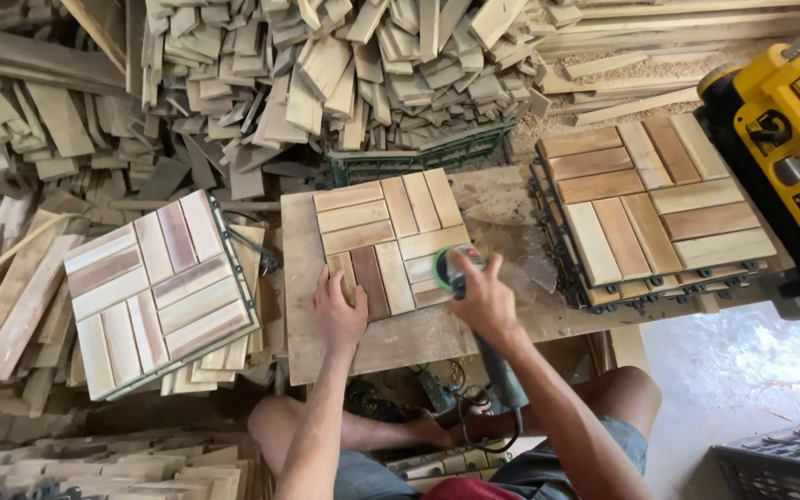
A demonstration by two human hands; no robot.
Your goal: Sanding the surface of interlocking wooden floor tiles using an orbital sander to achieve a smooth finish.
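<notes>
- The wooden tile [388,239] lies flat on a low board worktop [437,333].
- The left hand [338,310] rests open on the tile's near corner.
- The right hand [485,298] grips a sander [456,269] on the tile's right edge.
- More tiles sit in a stack [652,208] at the right and one pile [161,289] at the left.
- Wood scraps [326,65] are heaped behind, near a yellow machine [784,139].

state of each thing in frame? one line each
left hand: flat on the tile, pressing it down
right hand: closed around the grinder
grinder: disc end down on the tile
tile on the board: lying flat, slats up
left tile stack: stacked, tilted
right tile stack: stacked, level
yellow machine: standing, untouched
</notes>
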